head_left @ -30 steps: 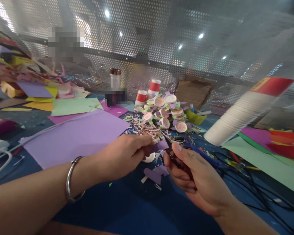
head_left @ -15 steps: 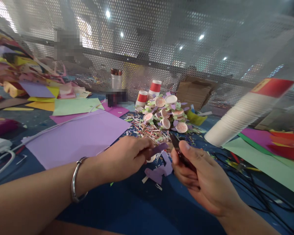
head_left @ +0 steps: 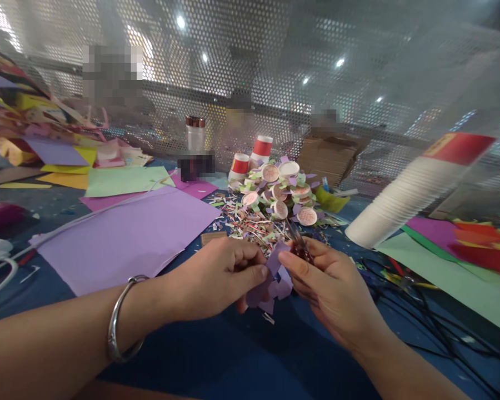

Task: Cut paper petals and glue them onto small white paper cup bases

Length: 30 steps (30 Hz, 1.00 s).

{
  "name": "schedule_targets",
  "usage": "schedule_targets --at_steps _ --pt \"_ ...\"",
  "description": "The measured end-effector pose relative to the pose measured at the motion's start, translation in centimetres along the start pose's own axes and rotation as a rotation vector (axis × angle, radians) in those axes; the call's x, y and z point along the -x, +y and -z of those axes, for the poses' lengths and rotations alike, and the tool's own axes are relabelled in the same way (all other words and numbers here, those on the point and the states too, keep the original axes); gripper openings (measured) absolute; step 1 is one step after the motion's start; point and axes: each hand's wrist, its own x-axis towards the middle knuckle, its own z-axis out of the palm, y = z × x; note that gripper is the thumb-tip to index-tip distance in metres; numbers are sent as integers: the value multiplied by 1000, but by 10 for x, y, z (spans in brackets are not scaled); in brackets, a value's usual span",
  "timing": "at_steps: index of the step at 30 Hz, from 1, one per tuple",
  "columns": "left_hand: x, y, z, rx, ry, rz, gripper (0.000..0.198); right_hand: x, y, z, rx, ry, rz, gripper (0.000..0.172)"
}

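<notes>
My left hand [head_left: 229, 278], a silver bangle on its wrist, pinches a piece of purple paper [head_left: 275, 261] between thumb and fingers. At the paper's upper end, the thumb and index finger of my right hand [head_left: 327, 283] touch it too. That hand also grips dark-handled scissors [head_left: 302, 247], their narrow blades pointing up and away from me. Below the hands lie purple paper scraps [head_left: 282, 286], partly hidden. Just beyond is a pile of cut paper cups [head_left: 280, 191] with purple and green paper pieces on them.
A large purple sheet [head_left: 120, 239] lies to the left, crossed by a white cable. A leaning stack of paper cups [head_left: 404, 194] stands on the right, near black cables [head_left: 425, 316]. A lidded jar [head_left: 195, 136] and a cardboard stack [head_left: 329, 158] stand by the perforated metal screen [head_left: 254, 66].
My right hand has moved left to meet the purple paper, and its fingers now touch it. The scissors have shifted back within that hand. The paper is tilted more upright.
</notes>
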Motion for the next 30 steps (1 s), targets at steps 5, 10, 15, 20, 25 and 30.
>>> schedule_targets --at_steps 5,10,15,20,25,30 --pt "-3 -8 -1 110 31 -21 27 0 1 -1 20 -16 9 24" --pt "-4 -8 -1 309 11 48 21 0 -1 -4 57 -20 -7 30" --pt "-6 -4 0 393 61 58 24 0 -2 -4 31 -35 21 40" --pt "-8 -7 1 444 126 62 25 1 -1 -3 51 -22 28 40" --pt "-7 -9 -1 455 121 73 27 2 3 0 111 -84 71 39" --pt "-5 -8 -4 493 90 69 26 4 4 2 161 -104 100 38"
